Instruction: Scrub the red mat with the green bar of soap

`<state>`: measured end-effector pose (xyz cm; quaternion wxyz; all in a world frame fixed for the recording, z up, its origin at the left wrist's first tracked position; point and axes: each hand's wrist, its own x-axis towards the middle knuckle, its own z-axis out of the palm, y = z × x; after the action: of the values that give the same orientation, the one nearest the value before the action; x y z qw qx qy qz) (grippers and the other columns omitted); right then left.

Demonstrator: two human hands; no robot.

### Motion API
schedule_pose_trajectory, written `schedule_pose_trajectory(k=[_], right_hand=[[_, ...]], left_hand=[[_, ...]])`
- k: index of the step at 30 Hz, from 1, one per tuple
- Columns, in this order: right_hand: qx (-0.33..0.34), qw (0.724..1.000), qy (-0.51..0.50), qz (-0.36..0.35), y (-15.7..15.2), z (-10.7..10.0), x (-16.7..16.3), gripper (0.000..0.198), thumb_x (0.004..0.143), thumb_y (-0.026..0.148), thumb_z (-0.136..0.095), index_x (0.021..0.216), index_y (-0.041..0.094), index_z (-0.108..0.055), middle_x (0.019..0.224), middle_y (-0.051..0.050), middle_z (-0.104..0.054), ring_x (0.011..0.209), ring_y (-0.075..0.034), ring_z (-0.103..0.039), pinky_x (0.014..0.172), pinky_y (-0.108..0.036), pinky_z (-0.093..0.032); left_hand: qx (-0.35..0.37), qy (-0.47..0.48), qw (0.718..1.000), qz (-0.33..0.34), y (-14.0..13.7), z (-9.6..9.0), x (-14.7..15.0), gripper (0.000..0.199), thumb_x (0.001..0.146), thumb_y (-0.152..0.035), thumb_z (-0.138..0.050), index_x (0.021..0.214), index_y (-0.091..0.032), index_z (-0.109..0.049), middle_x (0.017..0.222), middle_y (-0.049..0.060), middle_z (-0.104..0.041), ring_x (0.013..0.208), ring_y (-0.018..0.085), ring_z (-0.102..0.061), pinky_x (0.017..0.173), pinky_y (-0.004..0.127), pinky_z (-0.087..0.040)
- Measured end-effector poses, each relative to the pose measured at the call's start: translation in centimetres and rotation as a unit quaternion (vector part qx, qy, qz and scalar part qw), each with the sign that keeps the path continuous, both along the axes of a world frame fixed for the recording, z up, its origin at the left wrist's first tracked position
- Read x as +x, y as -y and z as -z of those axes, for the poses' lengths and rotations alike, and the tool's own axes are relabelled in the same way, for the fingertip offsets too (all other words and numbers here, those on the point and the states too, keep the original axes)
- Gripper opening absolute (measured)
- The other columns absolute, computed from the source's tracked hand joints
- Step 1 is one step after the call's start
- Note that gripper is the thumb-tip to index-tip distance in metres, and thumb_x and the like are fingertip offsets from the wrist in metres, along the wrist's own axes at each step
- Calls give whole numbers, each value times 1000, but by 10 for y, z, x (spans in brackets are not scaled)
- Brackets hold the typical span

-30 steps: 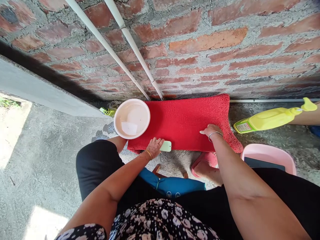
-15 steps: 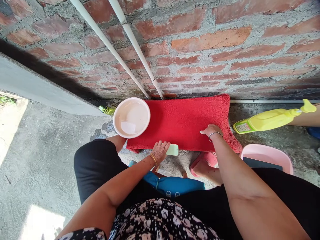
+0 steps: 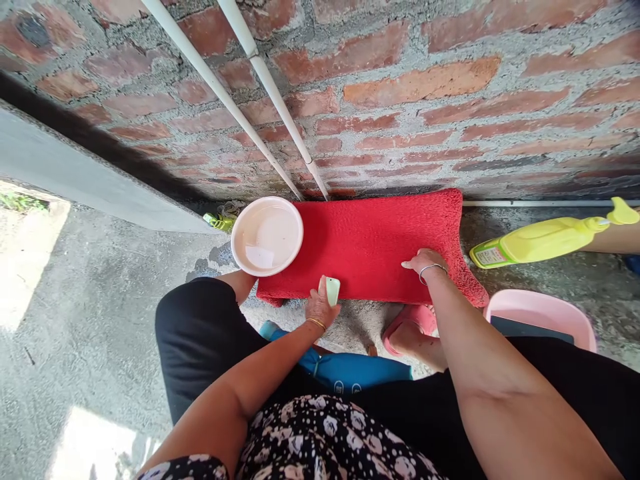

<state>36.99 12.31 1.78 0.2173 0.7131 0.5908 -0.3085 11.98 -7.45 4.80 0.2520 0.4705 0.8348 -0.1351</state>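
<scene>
My left hand (image 3: 320, 308) grips a pale green scrub brush (image 3: 333, 292) at the front edge of the red cloth (image 3: 370, 247). Its flat back with a small hole faces up; no bristles show. Flat on the cloth's right part rests my right hand (image 3: 425, 261), thumb stretched out and nothing in it. The cloth is textured, looks wet and is spread over a low support hidden beneath it. On its left end stands a pale pink basin (image 3: 267, 270) with water and a whitish rectangular piece (image 3: 259, 256) inside.
A yellow spray bottle (image 3: 545, 241) lies to the right, near a pink tub (image 3: 583, 327) with something dark in it. Behind the cloth rises a brick wall (image 3: 425, 80) with two white pipes (image 3: 280, 100). A yellow-green item (image 3: 217, 221) lies beyond the basin.
My left hand has turned the brush from pointing right to pointing away from me, shifting it slightly left. My right hand stays in place on the cloth.
</scene>
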Motion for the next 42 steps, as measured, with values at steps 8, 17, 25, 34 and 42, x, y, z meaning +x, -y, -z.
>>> schedule_pose_trajectory(k=[8, 17, 25, 34, 42], right_hand=[[8, 1000, 1, 9, 0, -2, -1, 57, 79, 46, -71, 123, 11, -61, 125, -21, -60, 118, -33, -57, 93, -42, -50], [11, 1000, -1, -6, 0, 7, 4, 57, 78, 50, -69, 120, 12, -62, 119, -20, -63, 116, -32, -58, 92, -42, -50], [15, 1000, -9, -2, -1, 6, 3, 57, 77, 46, -72, 119, 9, -63, 121, -22, -62, 116, -33, -58, 94, -43, -49], [13, 1000, -11, -1, 1, 2, 3, 55, 79, 47, -70, 120, 11, -62, 123, -20, -62, 117, -31, -58, 95, -40, -48], [3, 1000, -16, 3, 0, 1, 2, 58, 79, 47, -70, 124, 11, -60, 125, -21, -60, 119, -32, -57, 94, -43, -49]], left_hand=[[-1, 18, 999, 43, 2, 11, 52, 109, 74, -45, -69, 157, -24, -2, 117, 13, -51, 100, 25, -59, 81, 33, -48], [6, 163, 956, 246, 19, 9, 103, 95, 76, -53, -64, 154, -41, -12, 124, 10, -49, 103, 27, -55, 78, 35, -49], [25, 65, 998, -3, -28, -5, 27, 101, 78, -50, -63, 156, -27, -4, 118, 12, -52, 99, 24, -61, 84, 33, -46], [-22, 148, 962, 229, 2, 3, 105, 98, 74, -54, -66, 155, -37, -13, 129, 12, -49, 107, 30, -58, 83, 36, -48], [48, 52, 997, 43, -52, -10, 34, 89, 81, -57, -57, 155, -30, -14, 117, 10, -54, 96, 22, -63, 79, 30, -47]])
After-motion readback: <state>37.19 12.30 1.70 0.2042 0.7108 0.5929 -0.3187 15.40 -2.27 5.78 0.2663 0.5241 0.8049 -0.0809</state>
